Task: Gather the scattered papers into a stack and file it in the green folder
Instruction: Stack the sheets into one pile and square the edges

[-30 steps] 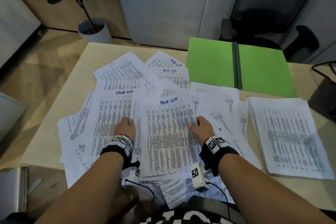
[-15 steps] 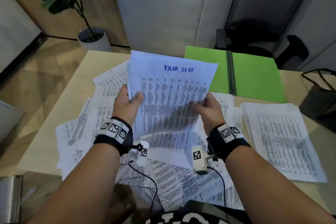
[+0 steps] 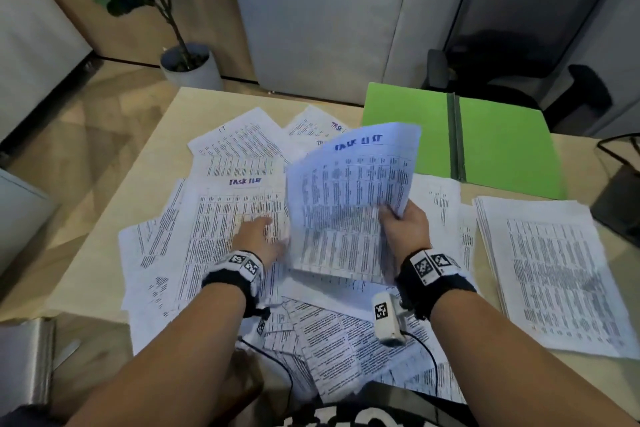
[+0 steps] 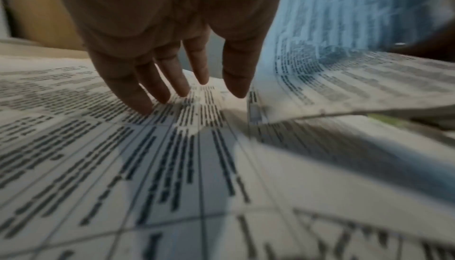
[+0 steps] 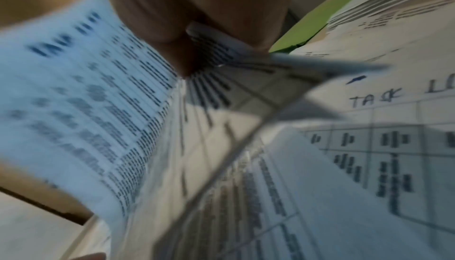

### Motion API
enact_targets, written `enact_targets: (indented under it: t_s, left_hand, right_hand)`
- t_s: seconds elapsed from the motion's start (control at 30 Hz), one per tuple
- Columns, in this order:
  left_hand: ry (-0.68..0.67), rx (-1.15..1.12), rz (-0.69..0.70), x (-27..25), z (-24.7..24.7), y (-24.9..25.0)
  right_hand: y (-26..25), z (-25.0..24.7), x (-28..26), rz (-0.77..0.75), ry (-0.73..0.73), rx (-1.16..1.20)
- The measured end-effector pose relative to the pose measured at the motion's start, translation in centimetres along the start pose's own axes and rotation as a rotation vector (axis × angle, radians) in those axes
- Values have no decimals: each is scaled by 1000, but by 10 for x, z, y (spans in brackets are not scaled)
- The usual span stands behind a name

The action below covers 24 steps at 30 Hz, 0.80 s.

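Printed "TASK LIST" sheets [image 3: 228,218] lie scattered over the light wooden table [image 3: 145,156]. My right hand [image 3: 403,222] pinches the right edge of a raised sheaf of papers [image 3: 349,198], tilted above the pile; in the right wrist view my thumb presses on the sheaf of papers [image 5: 74,93]. My left hand [image 3: 258,236] reaches flat over the scattered sheets; its straight fingers [image 4: 157,81] touch a sheet lying on the table [image 4: 172,157]. The green folder [image 3: 502,146] lies open at the back right. A squared stack of papers [image 3: 554,270] sits at the right.
A potted plant [image 3: 188,66] stands on the floor beyond the table's far left corner. A dark office chair [image 3: 512,62] sits behind the folder. A dark object with a cable [image 3: 620,198] lies at the table's right edge.
My left hand let go of the raised sheaf and dropped onto the scattered sheets at the left. My right hand alone now holds the sheaf, which has swung to the right.
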<state>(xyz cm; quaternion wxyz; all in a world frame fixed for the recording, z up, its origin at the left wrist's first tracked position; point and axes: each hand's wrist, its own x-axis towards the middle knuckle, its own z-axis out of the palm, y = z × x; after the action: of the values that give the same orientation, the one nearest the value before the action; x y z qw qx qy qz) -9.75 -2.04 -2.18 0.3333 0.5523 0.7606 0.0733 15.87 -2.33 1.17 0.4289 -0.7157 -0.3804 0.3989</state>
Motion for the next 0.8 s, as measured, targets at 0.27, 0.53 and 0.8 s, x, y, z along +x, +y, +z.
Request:
enact_targets:
  t_s: [0.27,0.53,0.8]
  left_hand:
    - [-48,390,53,0,44,28]
    - [42,289,-183,12,31,21]
    - [104,163,33,4,11,43]
  right_hand:
    - [49,-37,-2,284,-94,-494]
    - [48,-49,-11,234,-110,-590]
    - [55,-48,3,205,-82,-440]
